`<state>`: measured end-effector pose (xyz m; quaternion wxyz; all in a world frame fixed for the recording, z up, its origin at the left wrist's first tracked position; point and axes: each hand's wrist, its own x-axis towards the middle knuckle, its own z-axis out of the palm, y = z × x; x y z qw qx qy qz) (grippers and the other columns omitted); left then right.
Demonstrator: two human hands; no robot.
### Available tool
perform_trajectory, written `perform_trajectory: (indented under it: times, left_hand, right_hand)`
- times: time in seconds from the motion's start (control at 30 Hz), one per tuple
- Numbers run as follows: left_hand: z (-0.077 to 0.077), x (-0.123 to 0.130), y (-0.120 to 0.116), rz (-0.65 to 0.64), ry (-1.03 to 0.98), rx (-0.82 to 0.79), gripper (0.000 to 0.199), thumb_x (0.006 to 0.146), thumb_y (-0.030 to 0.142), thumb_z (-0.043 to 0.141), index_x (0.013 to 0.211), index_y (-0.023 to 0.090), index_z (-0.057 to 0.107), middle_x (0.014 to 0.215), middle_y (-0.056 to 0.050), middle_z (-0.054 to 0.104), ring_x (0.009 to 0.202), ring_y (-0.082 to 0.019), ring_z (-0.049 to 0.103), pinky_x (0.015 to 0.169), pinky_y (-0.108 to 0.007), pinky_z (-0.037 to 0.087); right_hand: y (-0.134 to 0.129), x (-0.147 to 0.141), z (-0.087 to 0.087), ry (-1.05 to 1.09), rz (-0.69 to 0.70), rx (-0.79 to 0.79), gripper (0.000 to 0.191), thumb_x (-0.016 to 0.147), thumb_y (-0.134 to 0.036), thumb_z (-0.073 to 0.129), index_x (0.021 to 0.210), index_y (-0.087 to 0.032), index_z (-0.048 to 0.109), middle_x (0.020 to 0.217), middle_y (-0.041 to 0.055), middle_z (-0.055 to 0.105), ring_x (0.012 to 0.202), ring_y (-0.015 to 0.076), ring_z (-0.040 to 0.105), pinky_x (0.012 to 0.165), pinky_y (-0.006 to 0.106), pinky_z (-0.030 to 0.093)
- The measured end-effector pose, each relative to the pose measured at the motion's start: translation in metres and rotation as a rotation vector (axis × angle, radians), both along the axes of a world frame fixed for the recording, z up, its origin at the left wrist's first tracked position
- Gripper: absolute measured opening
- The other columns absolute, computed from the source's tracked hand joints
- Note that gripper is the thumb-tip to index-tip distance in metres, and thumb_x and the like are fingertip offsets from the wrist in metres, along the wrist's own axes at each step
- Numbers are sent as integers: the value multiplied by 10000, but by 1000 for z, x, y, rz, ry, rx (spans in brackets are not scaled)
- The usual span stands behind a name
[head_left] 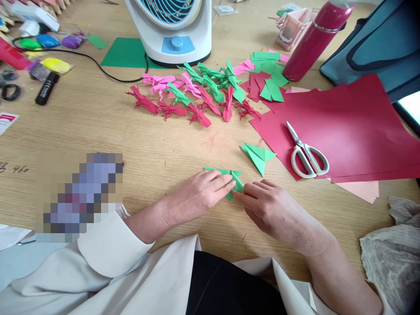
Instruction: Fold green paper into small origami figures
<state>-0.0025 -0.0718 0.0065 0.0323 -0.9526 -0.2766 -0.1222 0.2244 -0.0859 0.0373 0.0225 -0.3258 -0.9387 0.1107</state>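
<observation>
A small piece of folded green paper [236, 180] lies on the table under both hands. My left hand [205, 189] holds it down from the left, with its fingers pressed together over the paper and covering much of it. At its right edge, my right hand [267, 205] is closed with curled fingers, the index finger reaching onto the paper; its thumb is largely hidden. Just beyond the hands sits another folded green paper piece [259, 156], pointed and untouched.
Several folded paper figures [173, 110] in red, pink and green lie ahead. Scissors [306, 157] rest on red paper sheets [348, 131] at right. A white fan [179, 37], a red bottle [315, 41] and a blue bag [370, 52] stand behind. A black marker [47, 88] lies left.
</observation>
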Motion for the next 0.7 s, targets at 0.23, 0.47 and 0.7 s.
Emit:
perform_trajectory:
  times: [0.23,0.47,0.7]
  left_hand:
    - [2,1,-2,20,74,-18,350,989,147,449,1319,128,564,1402,-87,578,1108,-212,574,879,-348,500]
    - [5,3,-3,28,104,-1,348,967,146,488,1302,128,580,1468,-90,520,1101,-216,572,881,-371,504]
    - [6,3,-3,29,114,17,347,971,141,470,1299,136,584,1460,-87,530,1099,-214,574,885,-361,495]
  right_hand:
    - [-1,1,-1,6,-6,-8,192,921,-72,474,991,-150,635,835,41,596,717,174,504,692,339,339]
    - [-2,1,-1,17,-3,-7,221,927,-69,466,1036,-142,644,848,50,604,721,178,503,701,343,347]
    - [-2,0,-2,15,-10,7,225,923,-60,466,1026,-149,645,836,41,595,699,173,487,690,338,338]
